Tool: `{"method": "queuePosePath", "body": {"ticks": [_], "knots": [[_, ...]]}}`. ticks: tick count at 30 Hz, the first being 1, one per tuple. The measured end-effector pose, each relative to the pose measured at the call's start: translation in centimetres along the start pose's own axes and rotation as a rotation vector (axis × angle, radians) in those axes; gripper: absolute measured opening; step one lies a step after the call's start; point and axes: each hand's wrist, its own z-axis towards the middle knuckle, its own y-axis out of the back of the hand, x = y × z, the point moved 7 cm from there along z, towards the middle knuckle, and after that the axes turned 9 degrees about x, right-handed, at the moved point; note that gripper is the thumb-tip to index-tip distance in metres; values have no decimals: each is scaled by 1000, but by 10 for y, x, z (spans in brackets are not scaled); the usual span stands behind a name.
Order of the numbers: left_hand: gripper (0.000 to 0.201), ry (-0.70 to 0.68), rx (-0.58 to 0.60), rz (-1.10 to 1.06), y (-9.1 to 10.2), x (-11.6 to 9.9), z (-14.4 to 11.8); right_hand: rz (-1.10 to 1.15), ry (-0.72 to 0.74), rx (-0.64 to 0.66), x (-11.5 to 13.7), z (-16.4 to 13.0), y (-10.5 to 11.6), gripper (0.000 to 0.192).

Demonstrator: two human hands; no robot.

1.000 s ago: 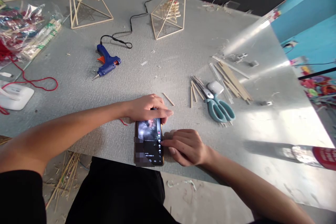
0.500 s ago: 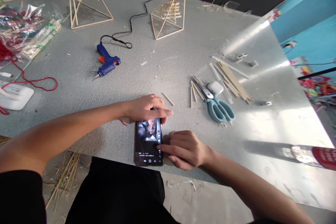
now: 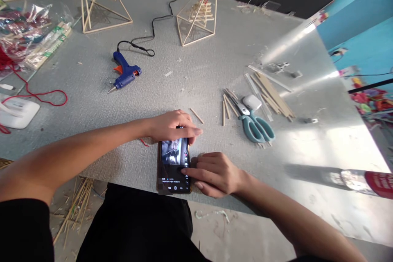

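A smartphone [image 3: 173, 178] lies flat at the table's near edge, its lit screen showing a video. My left hand [image 3: 173, 126] reaches across its top end, the fingers curled over the far part and the thumb pointing right; that end of the phone is hidden. From the right comes my right hand [image 3: 215, 174], empty. Its index finger stretches onto the right side of the screen, while the other fingers bend loosely. One short wooden stick [image 3: 197, 116] lies just beyond my left hand.
Scissors [image 3: 256, 125], a white case [image 3: 251, 102] and wooden strips [image 3: 273, 94] lie to the right. A blue glue gun [image 3: 125, 71] rests farther left. Two stick pyramid frames [image 3: 106, 28] stand behind. Plastic-bagged supplies [image 3: 27, 32] lie at left, a bottle [image 3: 362, 182] at right.
My right hand's index finger has shifted slightly left on the phone screen. The video picture differs. My left hand stays where it was.
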Motion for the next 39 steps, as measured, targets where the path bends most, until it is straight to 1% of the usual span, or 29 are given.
{"method": "queuePosePath", "body": {"ticks": [20,39], "knots": [[52,-2,-5,3,-1,1,0,7,-14,22,-2,-2,-2,32],[52,15,-4,-7,-1,1,-1,-2,-12,6,-1,-1,-1,31]]}}
